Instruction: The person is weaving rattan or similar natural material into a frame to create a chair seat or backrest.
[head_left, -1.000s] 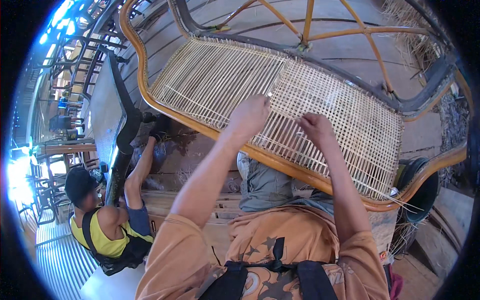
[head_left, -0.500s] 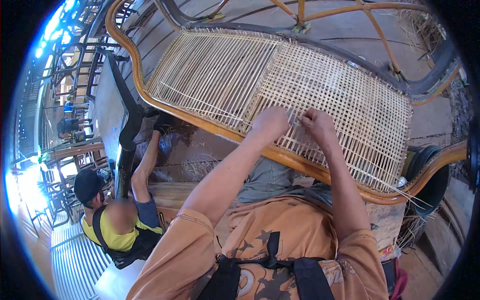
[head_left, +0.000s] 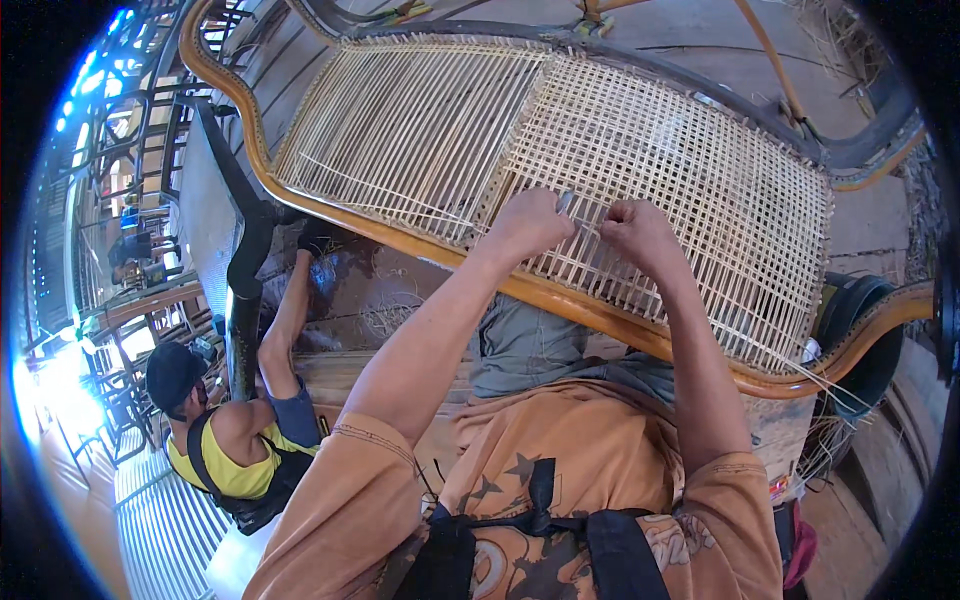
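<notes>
Head view: the person's 2 hands are over a cane panel (head_left: 680, 165), close together, knuckles up.
Left hand (head_left: 530, 222): fingers curled nearly closed; a small grey piece (head_left: 565, 201) sticks out past the thumb side, gripped. Kind cannot be told.
Right hand (head_left: 643, 240): fingers bent in to the thumb, closed, facing the left fist; cannot tell whether a strand is pinched.
Cane panel position: directly under the fingers, spreading left, right and beyond.
Weave right of fingers: pale, close crossed grid.
Weave left of fingers: strands mostly in 1 direction, a few crossing near the front edge.
Weave just nearer than fingers: sparser crossings, longer gaps.
Wooden frame (head_left: 400, 238): glossy orange-brown, curved, its front rail on the near side of the fingers.
Loose strands (head_left: 822, 378): well right of the fingers, poking past the rail.
Co-worker (head_left: 232, 468): well left of the fingers, yellow top, dark cap.
</notes>
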